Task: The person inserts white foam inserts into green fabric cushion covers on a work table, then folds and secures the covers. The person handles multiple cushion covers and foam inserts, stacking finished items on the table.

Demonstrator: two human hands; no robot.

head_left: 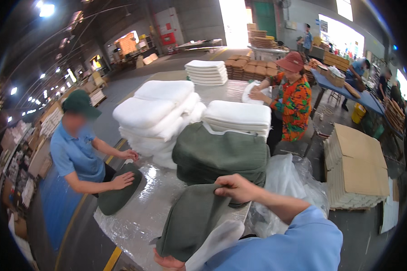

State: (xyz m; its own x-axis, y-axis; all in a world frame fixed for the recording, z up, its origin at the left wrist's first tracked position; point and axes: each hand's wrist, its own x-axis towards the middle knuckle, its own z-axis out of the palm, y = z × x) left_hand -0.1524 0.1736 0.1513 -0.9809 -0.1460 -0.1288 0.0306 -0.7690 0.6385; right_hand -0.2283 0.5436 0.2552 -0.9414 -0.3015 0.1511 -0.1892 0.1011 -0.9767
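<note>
Nearest the lens, at the lower middle of the frame, a blue sleeve [298,244] leads up to the right hand [237,187], whose fingers are curled closed over the top edge of an olive green cover [190,221]. That cover drapes down the near edge of the table [135,212], with a white foam pad [215,241] poking out of its lower end. The left hand [167,261] sits at the bottom edge beneath the cover's lower hem; its grip is mostly hidden, so I cannot tell how closed it is. The cover looks soft, limp and light, likely to sag and bunch, so hems and corners seem the best holds. Behind it lie folded green covers [221,156] and stacked white pads [156,113]. At left, a co-worker's hands [124,179] press a filled green cushion [117,194].
</note>
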